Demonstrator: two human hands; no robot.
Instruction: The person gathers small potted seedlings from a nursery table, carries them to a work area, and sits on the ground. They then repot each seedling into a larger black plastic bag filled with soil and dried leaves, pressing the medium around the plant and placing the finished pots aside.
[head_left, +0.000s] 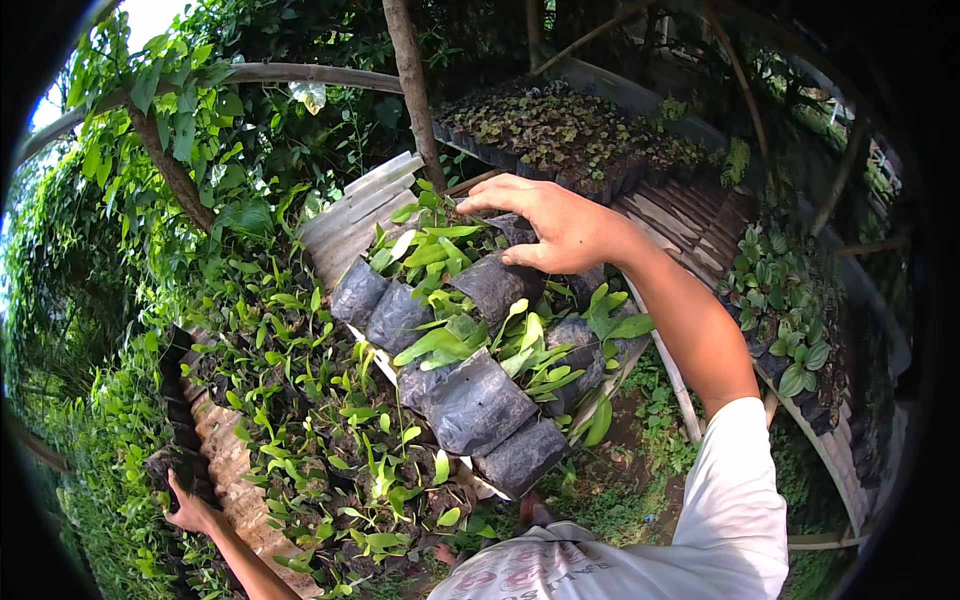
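My right hand (551, 225) reaches over a pile of black plastic plant bags, fingers spread and curved. Its thumb rests at the edge of one bag (499, 285) lying on its side. Leafy green seedlings (450, 341) stick out between the piled bags. Nearer to me in the pile lie a grey-black bag (480, 405) and another bag (525, 457), both tipped over. At the far left, my left hand (191, 506) touches a dark plant bag (176, 469) at the end of a row. Whether its fingers close around that bag is hidden.
Below the pile spreads a bed of potted seedlings (337, 450), bordered by a brown corrugated sheet (225, 450). Grey corrugated sheets (360, 210) lie behind. A wooden post (412, 90) rises at the back. More potted plants (570, 131) stand beyond, and striped-leaf plants (799, 352) at right.
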